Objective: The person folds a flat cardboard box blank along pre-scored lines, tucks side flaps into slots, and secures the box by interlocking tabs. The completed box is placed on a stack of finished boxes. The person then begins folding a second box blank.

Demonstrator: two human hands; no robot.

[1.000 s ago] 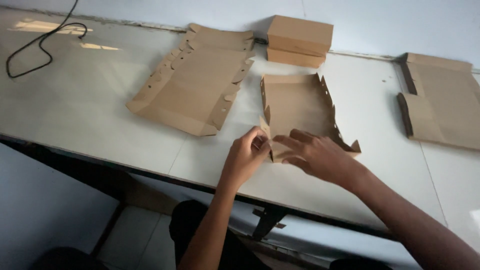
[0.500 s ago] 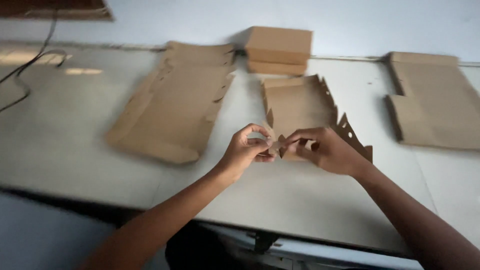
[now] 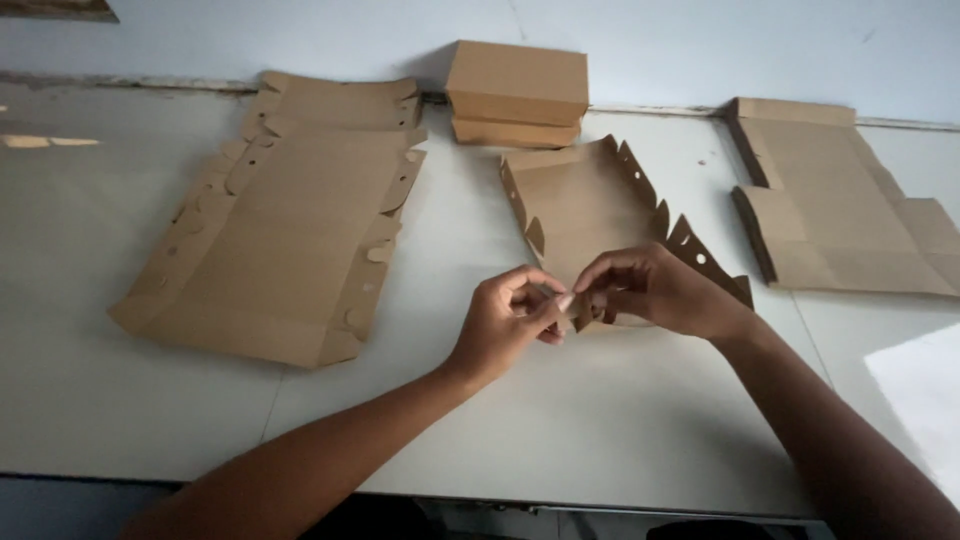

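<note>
A half-folded brown cardboard box blank (image 3: 585,205) lies on the white table (image 3: 620,420), its side flaps standing up. My left hand (image 3: 508,325) and my right hand (image 3: 660,292) meet at its near edge. Both pinch a small cardboard tab at the near corner between thumb and fingers. The tab itself is mostly hidden by my fingers.
A stack of flat cardboard blanks (image 3: 290,220) lies to the left. Two closed cardboard boxes (image 3: 518,92) are stacked at the back by the wall. Another flat blank (image 3: 845,195) lies at the right.
My view has tilted down and closer. Both hands stayed on the near corner of the blank, with the fingers now pinching tighter together.
</note>
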